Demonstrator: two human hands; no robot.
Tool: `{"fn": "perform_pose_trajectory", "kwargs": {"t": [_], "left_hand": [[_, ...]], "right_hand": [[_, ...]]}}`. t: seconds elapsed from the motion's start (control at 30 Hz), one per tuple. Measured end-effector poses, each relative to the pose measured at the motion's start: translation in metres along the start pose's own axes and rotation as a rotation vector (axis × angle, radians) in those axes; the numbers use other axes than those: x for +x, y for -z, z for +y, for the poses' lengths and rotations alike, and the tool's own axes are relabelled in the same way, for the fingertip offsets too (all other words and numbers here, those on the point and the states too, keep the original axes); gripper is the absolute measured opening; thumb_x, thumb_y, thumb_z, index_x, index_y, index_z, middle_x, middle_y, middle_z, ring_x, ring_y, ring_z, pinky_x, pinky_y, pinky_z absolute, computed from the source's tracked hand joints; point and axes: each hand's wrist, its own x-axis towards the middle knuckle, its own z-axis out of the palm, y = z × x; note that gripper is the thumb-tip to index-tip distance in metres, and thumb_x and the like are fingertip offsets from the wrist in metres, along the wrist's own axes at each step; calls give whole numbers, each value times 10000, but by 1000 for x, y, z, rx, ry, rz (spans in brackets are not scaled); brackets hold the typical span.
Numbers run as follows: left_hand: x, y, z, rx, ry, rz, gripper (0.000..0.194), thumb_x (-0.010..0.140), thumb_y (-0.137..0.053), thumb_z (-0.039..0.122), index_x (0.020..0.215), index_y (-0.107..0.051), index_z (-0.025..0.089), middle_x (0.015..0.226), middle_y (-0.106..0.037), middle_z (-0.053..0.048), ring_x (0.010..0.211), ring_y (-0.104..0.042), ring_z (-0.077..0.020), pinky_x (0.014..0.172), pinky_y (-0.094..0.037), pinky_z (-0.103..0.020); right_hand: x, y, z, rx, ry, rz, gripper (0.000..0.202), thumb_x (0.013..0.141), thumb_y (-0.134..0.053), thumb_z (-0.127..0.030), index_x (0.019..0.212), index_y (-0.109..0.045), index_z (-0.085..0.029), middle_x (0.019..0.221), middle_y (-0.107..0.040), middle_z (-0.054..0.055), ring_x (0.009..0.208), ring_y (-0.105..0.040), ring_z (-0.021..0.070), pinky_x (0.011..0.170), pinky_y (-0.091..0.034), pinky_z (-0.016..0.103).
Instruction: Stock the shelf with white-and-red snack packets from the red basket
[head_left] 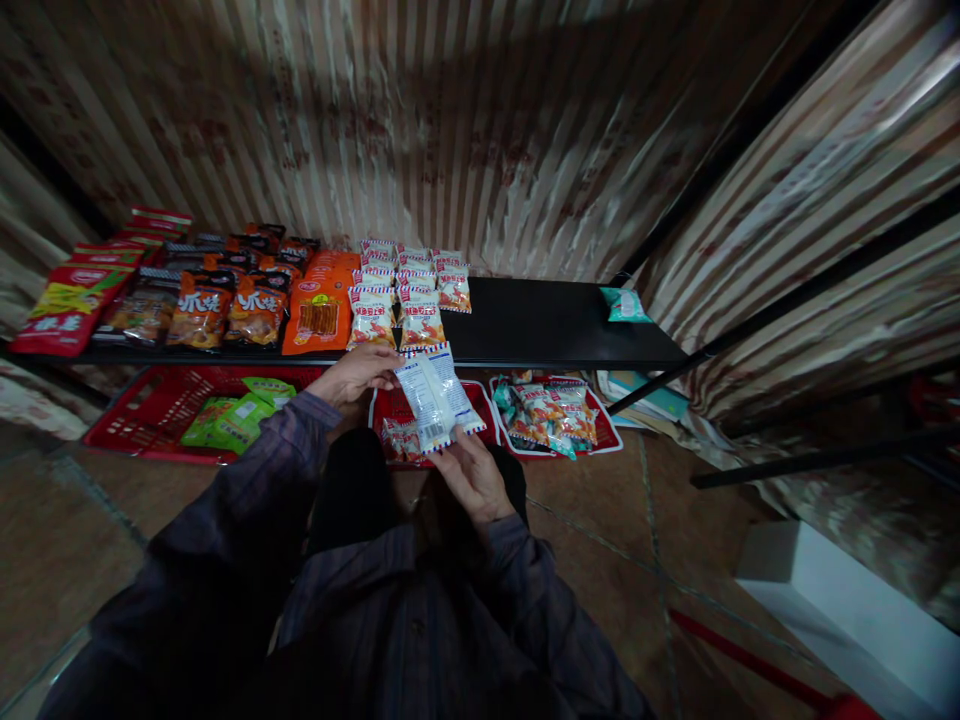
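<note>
One black shelf (540,320) straight ahead, with three red plastic baskets (127,405) below its front edge; on top, left of centre, rows of striped-edged cream snack bags (422,322), just beyond the hands. Pinched by the left hand (358,374) at the far left corner, nearer the shelf, and by the right hand (475,480) at the near end, closer to the body: one barcoded snack pouch (435,395), back face up; long axis slightly aslant, pointing from body to shelf.

Through the head feed I look forward and down at the black shelf (547,322), from above and in front of it, near yet spanning its full length.
</note>
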Motion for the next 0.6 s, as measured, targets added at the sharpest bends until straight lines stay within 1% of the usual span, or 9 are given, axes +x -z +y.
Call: {"fn": "perform_pose_trajectory", "kwargs": {"t": [0.07, 0.1, 0.17, 0.23, 0.3, 0.37, 0.47, 0.53, 0.6], "left_hand": [[1, -3, 0, -10, -21, 47, 129, 651, -720, 196, 667, -610, 130, 585, -613, -11, 482, -546, -73, 481, -427, -188], [1, -4, 0, -7, -28, 59, 124, 656, -715, 191, 663, -605, 132, 582, -612, -10, 477, -544, -72, 478, -424, -187], [2, -7, 3, 13, -39, 66, 125, 659, -712, 191, 656, -600, 135, 575, -612, -10, 468, -540, -72, 475, -422, -187], [2, -9, 5, 31, -53, 74, 135, 651, -716, 194, 637, -594, 138, 564, -610, -11, 461, -536, -74, 474, -421, -191], [3, -10, 7, 49, -77, 106, 138, 646, -713, 191, 610, -590, 139, 530, -596, -9, 445, -522, -77, 467, -413, -198], [4, -11, 9, 79, -101, 169, 132, 647, -700, 181, 586, -590, 142, 471, -562, 2, 417, -493, -76, 445, -385, -198], [5, -13, 9, 102, -121, 254, 113, 635, -693, 171, 578, -599, 144, 430, -530, 15, 395, -459, -71, 414, -340, -194], [5, -14, 8, 83, -130, 280, 107, 618, -703, 182, 583, -609, 143, 460, -550, 12, 412, -466, -72, 421, -345, -195], [5, -15, 6, 51, -143, 272, 119, 604, -717, 212, 599, -621, 142, 523, -588, 0, 451, -493, -80, 448, -374, -202]], "right_hand": [[-2, -1, 3, -33, -48, -39, 341, 646, -758, -272, 951, -613, -231, 981, -699, 17, 991, -643, 229, 861, -519, 429], [-2, -1, 5, -62, -71, -35, 336, 638, -770, -271, 932, -618, -210, 949, -705, 25, 957, -659, 230, 860, -519, 430], [-2, 0, 9, -120, -96, 1, 300, 621, -790, -285, 843, -629, -165, 848, -713, 40, 876, -688, 232, 843, -526, 418], [-1, 0, 12, -150, -92, 35, 279, 609, -801, -308, 739, -621, -139, 760, -708, 46, 823, -702, 238, 815, -540, 394], [0, 0, 13, -160, -86, 28, 282, 599, -808, -313, 693, -614, -132, 739, -707, 53, 811, -705, 241, 794, -550, 371], [-1, -3, 11, -170, -79, 0, 279, 598, -808, -316, 676, -616, -130, 748, -712, 58, 805, -706, 237, 786, -556, 357], [-3, -7, 9, -177, -61, -17, 269, 603, -802, -321, 660, -615, -138, 756, -718, 60, 800, -706, 232, 787, -558, 366], [-5, -9, 9, -172, -47, -3, 261, 603, -802, -314, 659, -610, -145, 746, -715, 53, 808, -704, 234, 792, -556, 380], [-7, -10, 11, -165, -30, 9, 260, 604, -800, -313, 657, -603, -150, 721, -707, 42, 811, -703, 239, 796, -554, 399]]}}
